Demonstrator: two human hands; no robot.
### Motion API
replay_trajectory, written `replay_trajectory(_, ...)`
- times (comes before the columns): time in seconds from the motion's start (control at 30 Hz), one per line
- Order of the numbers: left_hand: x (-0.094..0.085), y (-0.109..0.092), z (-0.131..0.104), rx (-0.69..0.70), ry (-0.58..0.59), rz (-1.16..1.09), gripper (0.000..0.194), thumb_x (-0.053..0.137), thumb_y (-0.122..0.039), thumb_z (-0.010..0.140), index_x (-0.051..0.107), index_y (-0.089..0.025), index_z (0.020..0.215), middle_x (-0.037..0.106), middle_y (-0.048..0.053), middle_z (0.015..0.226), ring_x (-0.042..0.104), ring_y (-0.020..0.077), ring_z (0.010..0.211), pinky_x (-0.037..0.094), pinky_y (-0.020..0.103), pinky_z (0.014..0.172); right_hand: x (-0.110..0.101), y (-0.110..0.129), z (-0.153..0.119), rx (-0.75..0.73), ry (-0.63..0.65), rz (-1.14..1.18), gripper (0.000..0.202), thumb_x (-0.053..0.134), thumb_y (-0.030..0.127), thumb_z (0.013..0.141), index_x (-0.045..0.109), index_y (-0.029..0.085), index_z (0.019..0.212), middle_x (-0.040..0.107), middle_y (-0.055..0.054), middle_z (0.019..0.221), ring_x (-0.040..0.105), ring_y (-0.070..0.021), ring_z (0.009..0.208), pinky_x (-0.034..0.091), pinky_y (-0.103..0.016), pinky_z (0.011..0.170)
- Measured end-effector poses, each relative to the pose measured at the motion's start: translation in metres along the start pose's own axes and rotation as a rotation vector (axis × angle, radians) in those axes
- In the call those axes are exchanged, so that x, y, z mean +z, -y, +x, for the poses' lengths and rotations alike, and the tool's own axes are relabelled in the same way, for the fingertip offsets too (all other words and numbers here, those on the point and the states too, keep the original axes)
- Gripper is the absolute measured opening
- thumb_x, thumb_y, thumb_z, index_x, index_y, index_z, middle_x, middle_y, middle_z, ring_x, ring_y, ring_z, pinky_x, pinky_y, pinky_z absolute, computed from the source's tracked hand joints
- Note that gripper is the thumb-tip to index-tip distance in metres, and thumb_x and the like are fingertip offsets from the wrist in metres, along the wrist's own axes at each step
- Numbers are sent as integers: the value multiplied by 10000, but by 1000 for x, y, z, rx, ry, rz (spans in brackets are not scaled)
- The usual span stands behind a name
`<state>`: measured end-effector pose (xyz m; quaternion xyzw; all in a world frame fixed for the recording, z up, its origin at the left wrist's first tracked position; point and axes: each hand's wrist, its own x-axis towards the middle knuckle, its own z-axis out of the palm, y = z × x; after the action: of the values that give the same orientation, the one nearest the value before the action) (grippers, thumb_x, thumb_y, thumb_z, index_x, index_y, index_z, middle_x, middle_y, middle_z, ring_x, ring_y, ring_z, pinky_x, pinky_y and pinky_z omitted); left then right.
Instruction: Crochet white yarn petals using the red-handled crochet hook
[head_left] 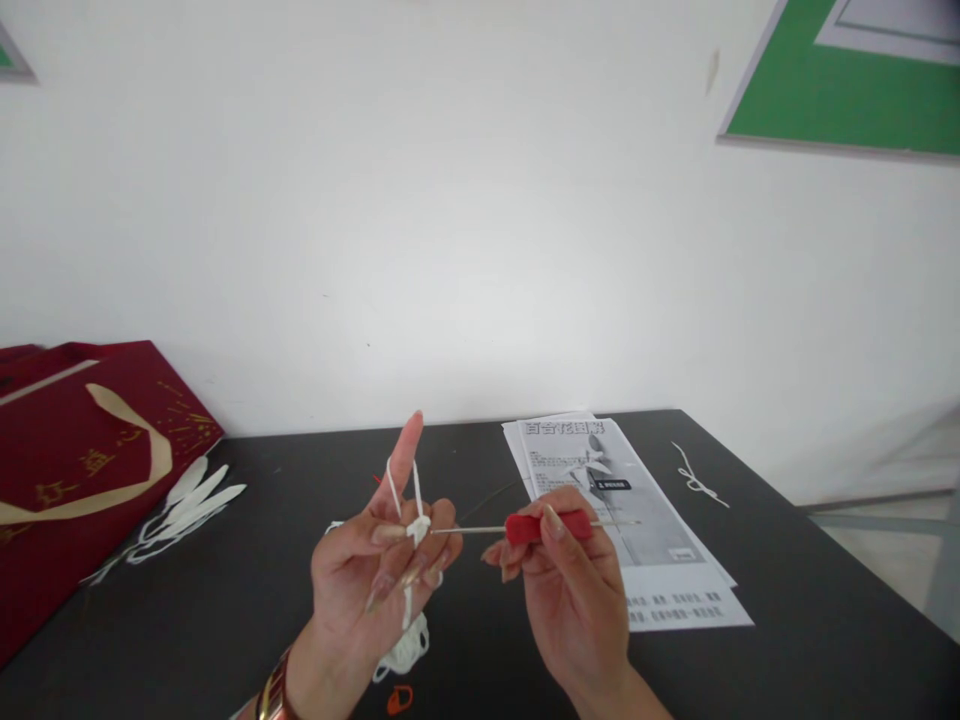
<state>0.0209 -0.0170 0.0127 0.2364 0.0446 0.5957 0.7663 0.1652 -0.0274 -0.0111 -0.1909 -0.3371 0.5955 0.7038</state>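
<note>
My left hand (375, 570) pinches a small piece of white crochet work (418, 529) between thumb and fingers. Its index finger points up, with white yarn (395, 492) looped round it. In my right hand (574, 590) is a crochet hook (551, 527) with a red handle, held level. The hook's thin metal shaft reaches left to the crochet work; whether its tip is inside a stitch is too small to tell. Below my left hand a bundle of white yarn (405, 648) lies on the table, beside an orange stitch marker (400, 699).
Printed pattern sheets (690, 600) lie on the black table (787, 620) behind my right hand. A short piece of white yarn (697, 483) is at the right. On the left stand a dark red bag (45, 430) and several white crocheted petals (199, 500). A white wall (450, 220) rises behind.
</note>
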Motion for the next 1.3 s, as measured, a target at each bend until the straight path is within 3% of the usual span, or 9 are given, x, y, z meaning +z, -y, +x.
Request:
replay_trajectory(0.1,-2,2,0,-9,-9,-7,561,508,-92,703,647,-183,1240,119,-78,360,269,138,485,421,235,550,1,0,-1,-19,-12,-18,84,634,263,881,640,199,828,702,17,640,662,-110,535,589,-251,617)
replay_trajectory(0.2,-4,5,0,-51,-44,-7,360,563,-130,702,752,-143,1008,151,-68,383,289,121,497,432,236,573,2,0,-1,-23,-19,-25,77,642,263,876,640,204,826,700,20,645,669,-113,549,592,-248,623)
replay_trajectory(0.33,-6,5,3,-42,-119,-20,149,612,-140,745,733,-135,833,166,-73,426,306,103,495,415,214,536,3,0,0,-27,-25,-34,74,658,267,863,641,206,824,710,15,655,683,-123,556,585,-238,592)
replay_trajectory(0.53,-10,4,5,-38,-240,-117,243,604,-45,717,740,-151,889,223,-82,409,345,76,451,408,166,491,3,-2,0,-31,-39,-50,72,640,272,877,645,211,838,698,22,646,668,-119,549,589,-259,613)
replay_trajectory(0.67,-7,2,6,-75,-311,-183,291,586,-34,673,762,-160,868,281,-79,419,322,44,407,420,131,474,0,-8,-5,-127,-69,-179,70,629,262,885,661,210,852,717,3,711,692,-137,596,562,-237,575)
replay_trajectory(0.77,-3,2,7,-74,-360,-187,294,565,-34,652,767,-154,829,234,-85,413,308,44,394,403,132,449,-2,-13,-8,-185,-82,-264,68,624,254,888,667,205,869,721,-12,743,687,-148,608,557,-263,582)
replay_trajectory(1.0,-8,2,7,-22,-274,-125,327,546,-50,695,755,-174,915,88,-100,431,179,73,397,324,178,415,-4,-13,-8,-267,-31,-374,124,555,237,928,680,237,934,719,-19,754,673,-154,641,541,-283,602)
replay_trajectory(1.13,-10,6,4,-38,-220,-25,344,563,-71,719,742,-204,981,108,-98,431,136,84,405,287,182,398,-6,-14,-10,-380,57,-585,259,534,144,924,695,294,1062,739,-31,869,681,-168,726,551,-304,660)
replay_trajectory(1.3,-8,15,3,-89,-244,118,279,611,-112,741,740,-229,959,207,-102,424,132,68,394,318,164,393,-3,-15,-9,-373,177,-723,335,644,37,809,690,306,1004,719,-29,1007,689,-202,918,557,-332,804)
